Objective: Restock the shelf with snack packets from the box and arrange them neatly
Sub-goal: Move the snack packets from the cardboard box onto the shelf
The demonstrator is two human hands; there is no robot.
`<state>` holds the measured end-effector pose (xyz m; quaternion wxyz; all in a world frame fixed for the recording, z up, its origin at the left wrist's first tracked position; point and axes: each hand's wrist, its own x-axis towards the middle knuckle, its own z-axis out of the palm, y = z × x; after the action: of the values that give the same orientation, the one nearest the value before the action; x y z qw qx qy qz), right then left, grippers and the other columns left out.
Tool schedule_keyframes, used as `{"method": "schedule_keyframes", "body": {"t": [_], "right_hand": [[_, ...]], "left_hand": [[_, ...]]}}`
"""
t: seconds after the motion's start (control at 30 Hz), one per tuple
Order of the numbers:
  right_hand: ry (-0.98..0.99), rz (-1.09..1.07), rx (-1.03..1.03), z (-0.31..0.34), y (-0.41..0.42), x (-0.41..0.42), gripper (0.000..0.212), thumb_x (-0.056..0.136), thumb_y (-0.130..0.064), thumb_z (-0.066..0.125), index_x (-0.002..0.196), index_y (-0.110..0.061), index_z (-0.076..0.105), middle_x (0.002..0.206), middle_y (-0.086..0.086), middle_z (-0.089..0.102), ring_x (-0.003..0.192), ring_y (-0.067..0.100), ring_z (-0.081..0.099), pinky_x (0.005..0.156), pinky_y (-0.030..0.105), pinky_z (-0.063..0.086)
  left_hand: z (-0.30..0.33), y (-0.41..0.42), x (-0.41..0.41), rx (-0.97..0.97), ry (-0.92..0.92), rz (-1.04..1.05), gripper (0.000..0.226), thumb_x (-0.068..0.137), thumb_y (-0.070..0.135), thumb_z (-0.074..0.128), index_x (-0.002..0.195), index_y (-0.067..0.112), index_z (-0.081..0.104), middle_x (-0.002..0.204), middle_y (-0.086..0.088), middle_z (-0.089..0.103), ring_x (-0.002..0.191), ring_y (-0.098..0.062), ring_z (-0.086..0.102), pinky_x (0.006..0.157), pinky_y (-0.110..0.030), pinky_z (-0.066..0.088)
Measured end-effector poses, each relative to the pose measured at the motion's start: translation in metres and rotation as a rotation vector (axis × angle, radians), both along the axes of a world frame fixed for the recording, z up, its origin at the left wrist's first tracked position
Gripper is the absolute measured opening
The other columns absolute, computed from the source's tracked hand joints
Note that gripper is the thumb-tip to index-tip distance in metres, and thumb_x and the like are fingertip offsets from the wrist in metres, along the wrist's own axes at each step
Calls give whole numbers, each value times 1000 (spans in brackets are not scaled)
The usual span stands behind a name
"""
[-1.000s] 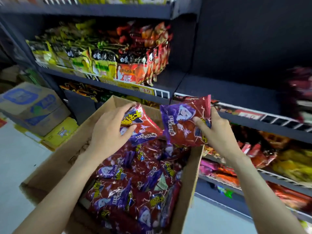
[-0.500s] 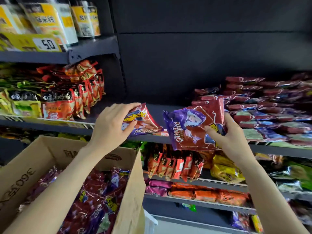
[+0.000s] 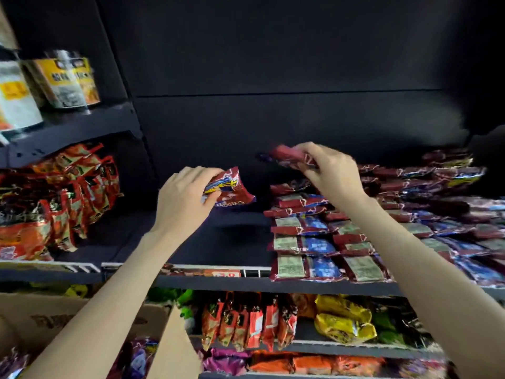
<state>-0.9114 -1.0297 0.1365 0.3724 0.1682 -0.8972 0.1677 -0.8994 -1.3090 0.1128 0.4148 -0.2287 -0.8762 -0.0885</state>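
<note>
Two packets raised over the dark shelf

While both arms reach over the dark metal shelf (image 3: 218, 244), the left hand (image 3: 181, 199) has its fingers and thumb curled round a crinkled red foil snack packet with yellow and blue print (image 3: 231, 188), held above the bare middle stretch of the shelf. The right hand (image 3: 332, 170) pinches a second red packet (image 3: 287, 154), blurred, above the back of the stacked red-and-blue packets (image 3: 308, 244) that fill the shelf's right half up to its front edge. At the shelf's left end stand orange-red noodle bags (image 3: 62, 203). The open brown cardboard box (image 3: 169, 343) sits at the lower left, below the shelf's front edge, with more red and purple packets (image 3: 139, 359) inside.
</note>
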Motion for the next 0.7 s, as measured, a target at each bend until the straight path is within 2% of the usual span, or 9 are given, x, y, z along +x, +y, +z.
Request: {"method": "schedule_keyframes", "body": {"t": [0.1,0.2,0.3,0.37,0.5,0.7], "right_hand": [[-113,-86,227,-14,-2,-51,40,79,-4,66,117,-14,62,94,12,68,81,36,67,62,41,52],[-283,-164,401,-30,-2,-84,44,90,-8,53,132,-22,49,120,7,59,104,33,61,78,38,49],[-416,-125,500,-44,0,-98,41,92,-23,53,133,-27,52,136,4,44,124,28,43,98,39,39],[-398,-101,525,-50,2,-94,41,91,-34,52,131,-28,54,135,4,39,126,25,35,104,38,32],[-443,-39,493,-50,8,-75,42,97,-34,41,137,-22,46,136,5,45,126,24,42,102,37,35],[-503,7,472,-56,19,-58,43,102,-35,27,140,-19,40,136,6,50,129,25,42,105,38,34]], "left_hand": [[-1,8,-27,40,-10,30,38,74,16,79,108,13,63,93,-3,68,82,-26,63,65,-35,51],[-4,18,-48,63,-8,72,40,71,17,81,105,13,62,86,-2,68,76,-24,63,59,-32,48],[-5,31,-68,59,28,122,42,69,19,83,103,9,61,76,-8,66,65,-27,63,55,-28,45],[-2,41,-86,51,53,152,42,69,22,83,102,10,60,74,-9,66,62,-28,63,56,-29,45],[6,76,-121,26,85,93,39,67,20,83,98,12,62,78,-6,68,68,-26,65,60,-30,48],[-7,140,-155,6,-59,-47,35,68,12,81,97,15,61,86,-2,70,82,-26,63,72,-33,45]]}}
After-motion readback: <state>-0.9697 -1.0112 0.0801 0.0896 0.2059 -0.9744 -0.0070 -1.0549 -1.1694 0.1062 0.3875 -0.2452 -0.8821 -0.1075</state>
